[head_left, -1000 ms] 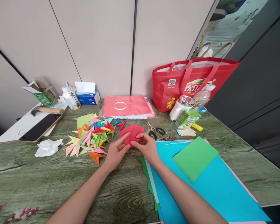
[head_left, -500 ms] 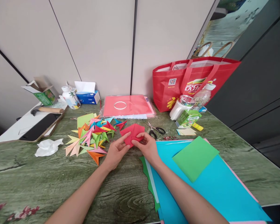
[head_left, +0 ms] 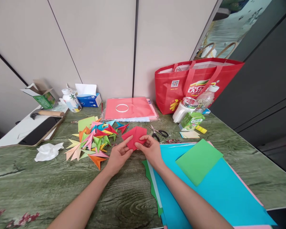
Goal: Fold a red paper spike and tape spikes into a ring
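A partly folded sheet of red paper [head_left: 137,133] is held between my two hands over the middle of the table. My left hand [head_left: 119,156] pinches its lower left side, thumb and fingers closed on it. On the right side my right hand [head_left: 152,149] grips the same paper, its thumb pressed on the front face. Creases run across the paper, and its back is hidden. Just left of my hands lies a heap of folded origami pieces [head_left: 95,136] in many colours. Scissors [head_left: 158,132] with black handles rest beyond my right hand.
Large blue paper [head_left: 205,197] with a green square [head_left: 199,161] on top lies under my right forearm. At the back stand a red bag [head_left: 168,90], a white mug [head_left: 181,111] and a tissue box [head_left: 91,101]. A crumpled tissue [head_left: 48,152] and a phone [head_left: 39,132] are left.
The view has shifted very slightly. Both hands keep hold of the red paper in nearly the same place, with only a slight change in its tilt.
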The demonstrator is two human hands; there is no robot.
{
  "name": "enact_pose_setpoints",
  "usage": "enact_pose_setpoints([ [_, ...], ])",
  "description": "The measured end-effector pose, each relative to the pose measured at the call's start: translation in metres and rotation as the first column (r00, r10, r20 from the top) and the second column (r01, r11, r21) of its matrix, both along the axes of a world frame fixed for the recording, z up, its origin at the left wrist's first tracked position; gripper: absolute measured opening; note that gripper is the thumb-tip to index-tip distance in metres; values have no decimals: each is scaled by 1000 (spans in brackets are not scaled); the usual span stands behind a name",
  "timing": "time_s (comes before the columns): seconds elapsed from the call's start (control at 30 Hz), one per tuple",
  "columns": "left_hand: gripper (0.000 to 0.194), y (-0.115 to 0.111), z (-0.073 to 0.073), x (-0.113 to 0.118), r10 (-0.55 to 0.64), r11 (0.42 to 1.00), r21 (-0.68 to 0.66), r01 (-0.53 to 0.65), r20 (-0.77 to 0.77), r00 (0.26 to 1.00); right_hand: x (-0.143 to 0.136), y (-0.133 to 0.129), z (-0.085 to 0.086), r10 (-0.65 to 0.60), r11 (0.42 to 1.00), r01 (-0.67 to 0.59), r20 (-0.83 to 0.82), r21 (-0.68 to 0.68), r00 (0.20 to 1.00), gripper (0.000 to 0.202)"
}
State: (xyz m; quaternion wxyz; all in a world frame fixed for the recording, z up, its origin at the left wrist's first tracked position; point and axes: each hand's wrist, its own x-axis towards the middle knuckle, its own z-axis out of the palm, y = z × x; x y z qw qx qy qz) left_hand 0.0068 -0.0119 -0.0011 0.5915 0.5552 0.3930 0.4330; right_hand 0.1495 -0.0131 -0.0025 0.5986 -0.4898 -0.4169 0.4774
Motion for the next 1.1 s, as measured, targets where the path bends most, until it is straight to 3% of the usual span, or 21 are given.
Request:
enact_pose_setpoints([
  [0.37,63,0,2,1,-6,1000,-13,6,18,1000,-1,0,1,-14,1000,13,-31,-17,999,32],
  [0.53,55,-1,5,0,39,995,-95,-31,82,996,0,1,0,-6,1000,5,-38,-15,999,32],
  [0.77,59,-1,5,1,-29,996,-82,42,156,987,0,1,1,-12,1000,12,-46,-1,999,33],
  [1.1,60,-1,4,2,1,999,-37,1,76,997,-1,-1,3,-6,1000,5,-57,-7,998,31],
])
